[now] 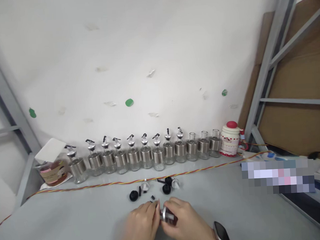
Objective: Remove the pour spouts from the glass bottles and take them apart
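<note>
My right hand (185, 217) is wrapped round a silver and dark pourer top (168, 216) that lies tilted between my hands. Its fingers are closed on it. My left hand (144, 221) meets the left end of this pourer top with fingertips pinched together; what they hold is hidden. Just beyond my hands lie loose pourer parts: a black stopper (134, 196), two more black stoppers (166, 189), a silver cap (145, 186), another silver cap (176, 184), a black lever (139, 191) and a small black piece (153, 197).
Along the wall stands a row of glass bottles (133, 159) with steel sleeves, most with pourers. Several bottles (204, 146) at the right have bare necks. A twisted wire (109, 184) crosses the grey table. A tub (53, 172) and a red-lidded jar (229, 139) flank the row.
</note>
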The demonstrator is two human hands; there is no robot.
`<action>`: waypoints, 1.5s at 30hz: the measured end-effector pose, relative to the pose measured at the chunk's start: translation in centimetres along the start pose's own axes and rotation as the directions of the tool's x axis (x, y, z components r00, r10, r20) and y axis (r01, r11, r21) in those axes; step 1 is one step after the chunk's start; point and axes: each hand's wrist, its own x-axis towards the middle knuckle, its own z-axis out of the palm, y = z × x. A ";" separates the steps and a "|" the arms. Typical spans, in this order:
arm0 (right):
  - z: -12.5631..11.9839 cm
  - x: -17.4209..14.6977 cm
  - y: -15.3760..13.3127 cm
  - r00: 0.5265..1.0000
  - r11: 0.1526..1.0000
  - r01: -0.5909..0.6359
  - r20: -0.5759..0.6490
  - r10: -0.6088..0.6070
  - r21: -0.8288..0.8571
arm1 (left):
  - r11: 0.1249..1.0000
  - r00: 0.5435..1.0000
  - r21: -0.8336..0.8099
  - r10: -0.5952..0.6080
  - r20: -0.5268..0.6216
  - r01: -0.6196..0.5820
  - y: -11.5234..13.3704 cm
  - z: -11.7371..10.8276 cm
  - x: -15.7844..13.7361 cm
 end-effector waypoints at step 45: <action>-3.0 2.8 8.6 0.893 0.915 -0.231 -0.302 0.334 0.332 | 0.543 0.777 -0.573 -0.541 0.320 0.614 -4.9 1.7 0.6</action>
